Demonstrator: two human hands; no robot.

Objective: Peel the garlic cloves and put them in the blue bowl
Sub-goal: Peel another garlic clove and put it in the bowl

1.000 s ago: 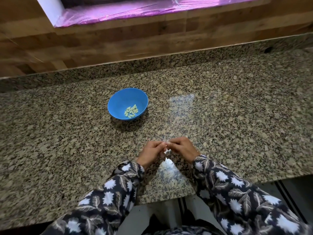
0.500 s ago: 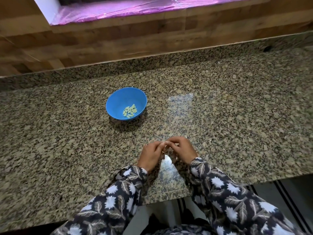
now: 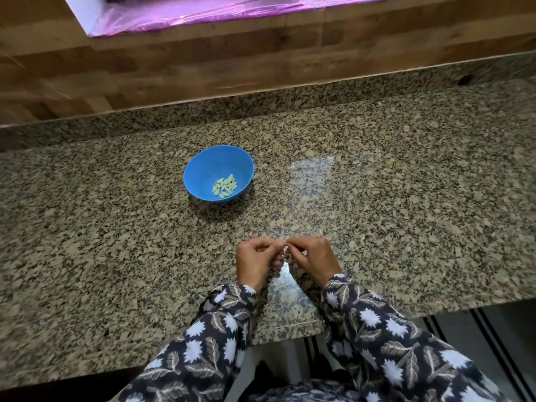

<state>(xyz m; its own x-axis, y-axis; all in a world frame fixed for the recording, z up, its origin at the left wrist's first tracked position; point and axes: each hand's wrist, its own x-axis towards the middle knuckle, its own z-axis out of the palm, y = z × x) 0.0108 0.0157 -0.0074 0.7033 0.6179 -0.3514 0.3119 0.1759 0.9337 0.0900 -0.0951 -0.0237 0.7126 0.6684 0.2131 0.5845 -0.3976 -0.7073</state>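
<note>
Across the whole middle of the frame, a speckled granite table [image 3: 116,256], with a low granite upstand [image 3: 174,120] along its far edge and a pale glare patch [image 3: 313,175] right of centre. Above that, filling the upper band, a wood-plank wall [image 3: 203,62]. At the very top, a glossy purple sheet [image 3: 232,10] with a white strip [image 3: 84,13] at its left end. At the bottom, two dark sleeves printed with white flowers and leaves: the left sleeve [image 3: 208,343] rising from lower centre-left, the right sleeve [image 3: 391,329] from the lower right corner, both crossing the near table edge. At the lower right edge, beyond the right sleeve, grey floor [image 3: 507,329] with dark stripes. Left of centre, well apart from the hands, a blue bowl [image 3: 203,169] upright on the table, shadow at its near side. Just below centre, left hand [image 3: 255,262] and right hand [image 3: 316,261] side by side, either resting on the table or just over it, hard to tell which. Fingers of both curled in, fingertips meeting in the middle. In the bowl's bottom, toward its lower right, a small heap of peeled cloves [image 3: 224,185], pale green-yellow, touching one another. Smallest of all, pinched between the fingertips of both hands, a pale clove [image 3: 285,252], mostly hidden, too small to tell skin from flesh.
</note>
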